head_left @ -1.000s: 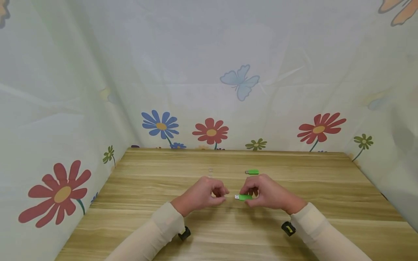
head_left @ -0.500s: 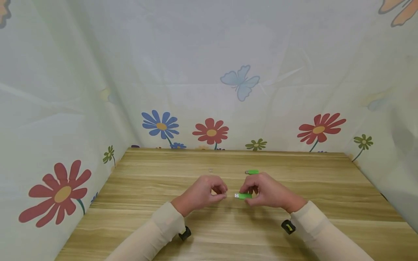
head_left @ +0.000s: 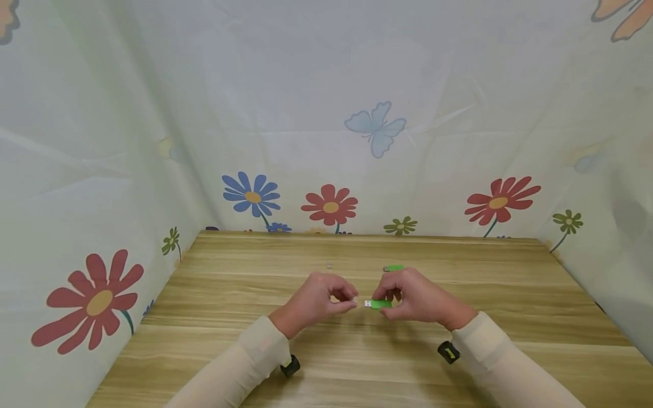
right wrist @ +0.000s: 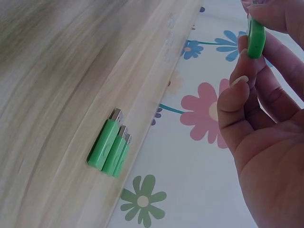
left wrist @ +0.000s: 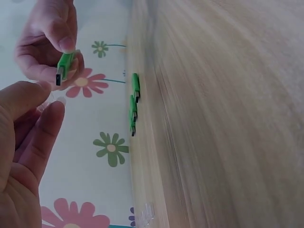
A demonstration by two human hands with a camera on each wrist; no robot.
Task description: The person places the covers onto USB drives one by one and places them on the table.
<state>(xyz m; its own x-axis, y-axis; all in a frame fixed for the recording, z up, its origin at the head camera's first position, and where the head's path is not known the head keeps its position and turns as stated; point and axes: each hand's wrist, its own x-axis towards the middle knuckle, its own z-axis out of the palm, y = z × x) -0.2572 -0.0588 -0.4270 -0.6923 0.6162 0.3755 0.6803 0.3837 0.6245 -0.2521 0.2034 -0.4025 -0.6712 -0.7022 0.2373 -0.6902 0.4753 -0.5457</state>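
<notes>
My right hand (head_left: 420, 297) pinches a green USB flash drive (head_left: 380, 305) between thumb and fingers, its metal plug pointing left toward the other hand. In the left wrist view that flash drive (left wrist: 65, 64) shows its plug end; the right wrist view shows its green rear end (right wrist: 256, 40). My left hand (head_left: 321, 300) pinches a small clear plastic cap (left wrist: 45, 102), mostly covered by the fingertips. A short gap separates the plug from the left fingertips in the head view. Both hands are above the wooden table.
Three more green flash drives (right wrist: 109, 147) lie side by side on the table (head_left: 255, 255), beyond the right hand. Small clear caps (right wrist: 169, 40) lie further left on the tabletop. A flower-printed curtain (head_left: 285, 113) encloses the back and sides.
The two hands have drawn slightly closer together. The held flash drive has shifted a little up and left, and the left fingertips a little right.
</notes>
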